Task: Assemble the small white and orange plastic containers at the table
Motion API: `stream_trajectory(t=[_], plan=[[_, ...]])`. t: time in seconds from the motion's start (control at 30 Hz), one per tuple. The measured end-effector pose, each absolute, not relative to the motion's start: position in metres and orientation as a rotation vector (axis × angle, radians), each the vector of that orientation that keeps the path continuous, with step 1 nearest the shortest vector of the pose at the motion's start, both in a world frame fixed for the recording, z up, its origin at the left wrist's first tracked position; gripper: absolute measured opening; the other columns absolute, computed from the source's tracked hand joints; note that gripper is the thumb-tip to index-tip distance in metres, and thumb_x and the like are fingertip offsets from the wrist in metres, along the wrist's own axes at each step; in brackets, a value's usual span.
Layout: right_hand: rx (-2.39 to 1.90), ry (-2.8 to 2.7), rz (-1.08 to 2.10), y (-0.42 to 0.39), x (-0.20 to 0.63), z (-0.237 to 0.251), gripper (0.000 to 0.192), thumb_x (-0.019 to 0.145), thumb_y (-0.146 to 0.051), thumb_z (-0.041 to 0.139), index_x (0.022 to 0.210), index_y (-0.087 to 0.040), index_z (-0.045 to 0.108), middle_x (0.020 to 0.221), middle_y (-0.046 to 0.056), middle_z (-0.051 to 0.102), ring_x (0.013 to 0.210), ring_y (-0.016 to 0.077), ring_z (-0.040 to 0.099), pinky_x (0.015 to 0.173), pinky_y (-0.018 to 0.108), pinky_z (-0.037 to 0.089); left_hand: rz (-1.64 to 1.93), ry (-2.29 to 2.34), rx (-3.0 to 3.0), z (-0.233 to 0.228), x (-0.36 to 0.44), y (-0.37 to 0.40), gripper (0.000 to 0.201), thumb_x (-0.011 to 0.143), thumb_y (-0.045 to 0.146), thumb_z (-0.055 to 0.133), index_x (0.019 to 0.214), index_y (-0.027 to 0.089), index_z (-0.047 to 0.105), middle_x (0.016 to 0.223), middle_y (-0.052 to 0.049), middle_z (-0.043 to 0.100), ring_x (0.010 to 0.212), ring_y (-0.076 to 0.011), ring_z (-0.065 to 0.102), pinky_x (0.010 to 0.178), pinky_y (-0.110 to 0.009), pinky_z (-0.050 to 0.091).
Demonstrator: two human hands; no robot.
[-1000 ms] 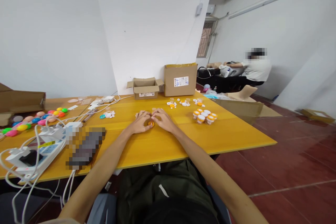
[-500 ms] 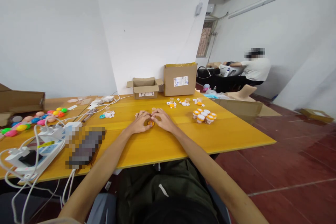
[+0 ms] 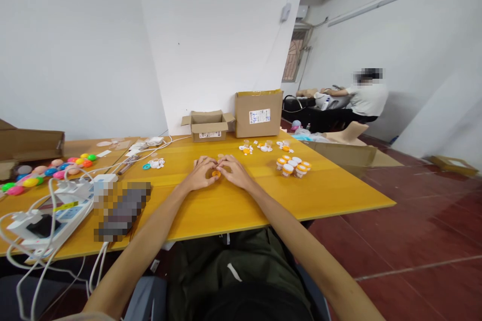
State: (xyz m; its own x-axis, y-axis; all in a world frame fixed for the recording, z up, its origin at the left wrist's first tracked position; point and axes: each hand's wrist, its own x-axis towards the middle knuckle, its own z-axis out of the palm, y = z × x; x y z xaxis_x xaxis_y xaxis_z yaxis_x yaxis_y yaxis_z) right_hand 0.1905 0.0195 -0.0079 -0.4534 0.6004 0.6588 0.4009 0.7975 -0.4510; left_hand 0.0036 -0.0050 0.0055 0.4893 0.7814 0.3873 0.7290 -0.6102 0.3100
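Left hand (image 3: pixel 200 176) and right hand (image 3: pixel 234 173) meet at mid-table (image 3: pixel 339 195), fingertips pinched together on a small orange cap (image 3: pixel 216 174). Step in hand looks like fitting or pressing the cap. Next move likely needs steady two-sided pressure. Finished vials (image 3: pixel 293 166) stand well right.

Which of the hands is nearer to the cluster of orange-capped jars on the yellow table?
Right. The right hand lies just left of the jars; the left hand sits farther left, beyond it.
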Motion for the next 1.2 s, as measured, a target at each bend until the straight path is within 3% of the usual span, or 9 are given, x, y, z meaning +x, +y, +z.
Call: stream_trajectory(t=[0.3, 0.57, 1.2], plan=[[-0.736, -2.164, 0.270, 0.0198, 0.1909, -0.0079, 0.013, 0.089, -0.023, 0.060, 0.079, -0.023, 0.069, 0.099, 0.005, 0.063, 0.096, 0.0206, 0.060, 0.092, 0.041, 0.047, 0.724, 1.322, 2.611, 0.0042, 0.0032, -0.0043, 0.021, 0.084, 0.035, 0.058, 0.102, 0.029, 0.065, 0.122, -0.005, 0.060, 0.119, -0.0293, 0.042, 0.102, -0.051, 0.034], [-0.718, -2.266, 0.271, 0.0150, 0.1912, -0.0045, 0.008, 0.082, -0.017, 0.068, 0.076, -0.022, 0.068, 0.098, 0.005, 0.061, 0.096, 0.0206, 0.058, 0.089, 0.039, 0.047, 0.693, 1.312, 2.638, 0.0042, 0.0039, -0.0035, 0.013, 0.084, 0.035, 0.060, 0.091, 0.026, 0.065, 0.120, -0.004, 0.059, 0.117, -0.0285, 0.041, 0.101, -0.050, 0.034], [-0.741, -2.181, 0.222, 0.0181, 0.1916, -0.0068, 0.006, 0.084, -0.020, 0.065, 0.080, -0.023, 0.067, 0.105, 0.006, 0.059, 0.101, 0.0219, 0.056, 0.093, 0.041, 0.046, 0.759, 1.309, 2.554, 0.0097, 0.0032, -0.0064, 0.027, 0.083, 0.038, 0.061, 0.109, 0.029, 0.061, 0.126, -0.004, 0.058, 0.119, -0.0284, 0.042, 0.100, -0.048, 0.035]])
